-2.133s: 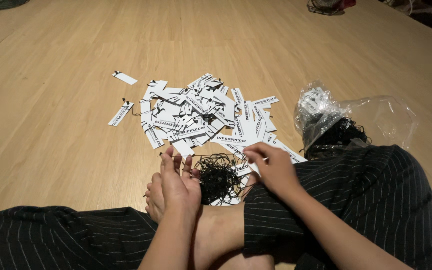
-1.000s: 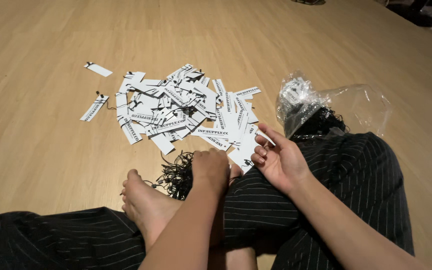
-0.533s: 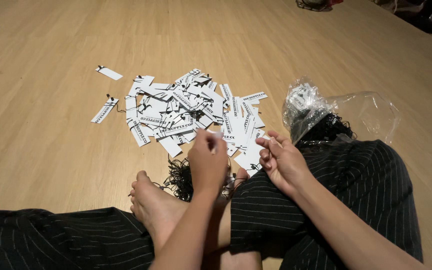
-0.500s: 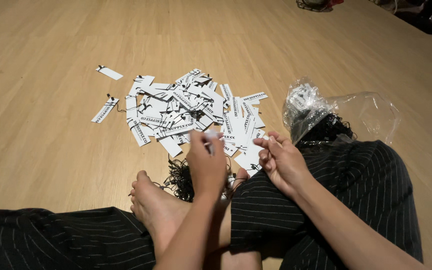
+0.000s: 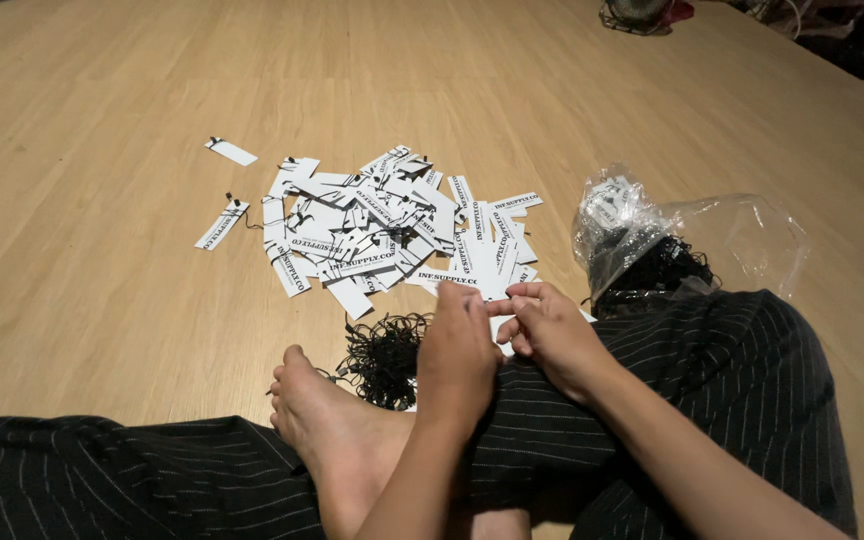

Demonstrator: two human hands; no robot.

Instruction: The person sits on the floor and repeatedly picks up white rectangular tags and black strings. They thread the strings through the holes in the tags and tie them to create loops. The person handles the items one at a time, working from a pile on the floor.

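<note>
Head view | left hand (image 5: 459,345) and right hand (image 5: 549,332) met fingertip to fingertip, pinching one white paper tag (image 5: 500,307) over the lap | step judged: stringing the tag | next needs a loop from black string bundle (image 5: 384,355) | tag pile (image 5: 382,230) on floor (image 5: 102,300) | plastic bag (image 5: 652,235) beside right knee.

Single head-worn view, angled steeply down and forward over crossed legs (image 5: 652,400). Close on left hand (image 5: 457,350) and right hand (image 5: 552,335); wooden floor (image 5: 102,280) stretches beyond.
</note>
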